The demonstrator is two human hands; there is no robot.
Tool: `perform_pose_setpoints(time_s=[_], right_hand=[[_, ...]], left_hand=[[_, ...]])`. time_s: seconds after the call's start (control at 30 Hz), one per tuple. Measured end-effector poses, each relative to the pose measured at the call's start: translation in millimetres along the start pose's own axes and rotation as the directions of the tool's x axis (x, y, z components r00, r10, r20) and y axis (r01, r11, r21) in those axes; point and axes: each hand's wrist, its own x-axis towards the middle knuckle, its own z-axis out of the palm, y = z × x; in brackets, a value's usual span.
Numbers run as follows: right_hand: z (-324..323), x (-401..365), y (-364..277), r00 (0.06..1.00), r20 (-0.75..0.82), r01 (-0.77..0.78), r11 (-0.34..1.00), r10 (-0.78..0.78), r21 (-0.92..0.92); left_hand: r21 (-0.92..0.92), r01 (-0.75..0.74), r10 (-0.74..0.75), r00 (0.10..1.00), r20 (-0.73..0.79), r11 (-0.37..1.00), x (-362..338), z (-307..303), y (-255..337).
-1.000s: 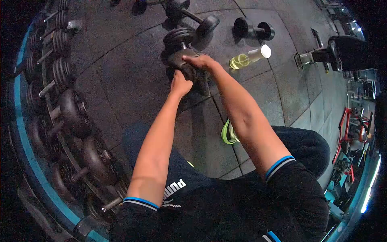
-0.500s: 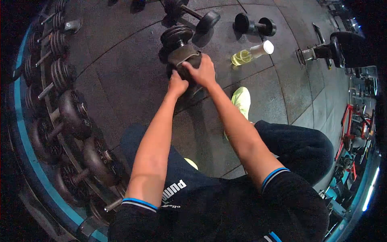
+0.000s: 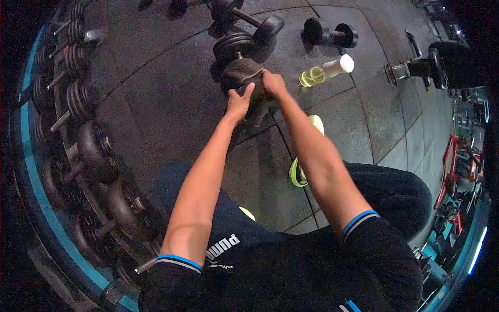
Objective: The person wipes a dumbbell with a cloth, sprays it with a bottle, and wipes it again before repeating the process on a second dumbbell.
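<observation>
Cloth (image 3: 244,72), soft and limp, lies over the near head of a likely heavy dumbbell (image 3: 232,46), clutched by left hand (image 3: 238,105) and right hand (image 3: 273,86) (its bar probably offers the surest grip).

We see a matt dark-metal dumbbell (image 3: 232,48) under rough cloth (image 3: 242,70), a matt rubber floor (image 3: 156,93), and a glossy plastic bottle (image 3: 326,69).

Gym: dumbbell rack (image 3: 88,151), rubber floor tiles (image 3: 156,88), loose dumbbells (image 3: 330,34).

both arms outstretched forward, left hand (image 3: 238,104) beside right hand (image 3: 273,84)
</observation>
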Motion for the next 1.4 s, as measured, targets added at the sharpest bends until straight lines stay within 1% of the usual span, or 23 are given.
perform_pose_setpoints(time_s=[0.03,0.07,0.1,0.17,0.3,0.33,0.37,0.43,0.47,0.57,0.63,0.73,0.77,0.8,0.87,0.97,1.1,1.17,1.2,1.23,1.3,1.33,1.4], right_hand=[[10,-11,-5,0.995,-0.095,-0.049,0.997,0.044,-0.054],[8,-50,-39,0.947,-0.319,-0.049,0.998,0.035,-0.037],[12,-64,-47,0.926,-0.372,0.04,0.997,-0.063,-0.068],[27,-79,-42,0.742,-0.524,0.329,0.909,-0.417,-0.256],[13,-90,-53,0.705,-0.329,0.514,0.773,-0.628,-0.372],[16,-92,-60,0.668,-0.314,0.552,0.732,-0.675,-0.4],[19,-93,-67,0.627,-0.296,0.589,0.687,-0.721,-0.426],[28,-85,-72,0.645,-0.197,0.622,0.657,-0.738,-0.425],[31,-82,-73,0.649,-0.144,0.638,0.638,-0.747,-0.432],[29,-82,-73,0.667,-0.073,0.647,0.625,-0.741,-0.436],[24,-81,-69,0.656,-0.092,0.667,0.633,-0.749,-0.392],[15,-82,-74,0.881,-0.334,0.156,0.873,-0.334,-0.463],[11,-78,-80,0.945,-0.235,0.093,0.88,-0.225,-0.466],[-1,-71,-90,0.985,-0.134,0.03,0.878,-0.107,-0.477],[-15,-44,-94,0.983,0.134,-0.05,0.887,0.125,-0.458],[-4,-9,-83,0.951,0.256,-0.014,0.855,0.171,-0.519],[-8,-12,-77,0.973,0.219,0.028,0.9,0.076,-0.435],[-6,-55,-89,0.997,-0.066,0.008,0.92,-0.037,-0.392],[6,-65,-79,0.966,-0.198,0.076,0.915,-0.167,-0.397],[18,-82,-67,0.877,-0.358,0.197,0.918,-0.322,-0.343],[39,-104,-54,0.679,-0.571,0.186,0.861,-0.461,-0.473],[39,-107,-51,0.69,-0.566,0.18,0.865,-0.45,-0.468],[33,-112,-45,0.714,-0.557,0.169,0.876,-0.425,-0.452]], left_hand=[[-0.01,-0.046,0.046,0.998,-0.038,0.999,5,3,-6],[0.009,-0.031,0.031,0.999,-0.015,0.999,-8,-5,7],[0.016,-0.038,0.039,0.998,-0.043,0.999,-5,-5,1],[0.038,-0.051,0.055,0.994,-0.098,0.998,1,-5,-19],[0.052,-0.07,0.071,0.997,-0.02,0.996,-5,-17,-18],[0.166,-0.073,0.098,0.985,-0.145,0.983,-10,-11,-19],[0.056,-0.087,0.093,0.99,-0.107,0.995,-9,-14,-18],[-0.161,-0.096,0.092,0.995,-0.036,0.982,-2,-26,-20],[-0.125,0.004,-0.016,0.995,-0.1,0.992,0,-30,-22],[-0.177,0.006,-0.02,0.997,-0.076,0.984,32,-34,-71],[-0.138,-0.039,0.042,0.999,0.02,0.99,21,-42,-58],[-0.068,-0.009,0.01,1.0,0.008,0.998,4,-39,-27],[-0.11,-0.052,0.062,0.994,0.091,0.993,10,-37,-33],[-0.126,0.014,0.001,0.993,0.122,0.992,5,-37,-25],[-0.2,0.124,-0.093,0.983,0.161,0.972,-10,-31,-13],[-0.41,0.206,-0.12,0.967,0.225,0.889,-10,-19,-6],[-0.686,0.247,-0.013,0.945,0.327,0.684,4,-7,-24],[-0.777,0.203,0.045,0.957,0.285,0.596,-1,3,-18],[-0.766,0.195,-0.095,0.98,0.173,0.612,-28,4,18],[-0.768,0.174,-0.053,0.982,0.181,0.616,-31,5,18],[-0.764,0.142,0.025,0.979,0.203,0.629,-41,8,18],[-0.758,0.107,-0.02,0.992,0.123,0.643,-50,13,20],[-0.606,0.148,0.014,0.967,0.254,0.781,-53,-3,18]])
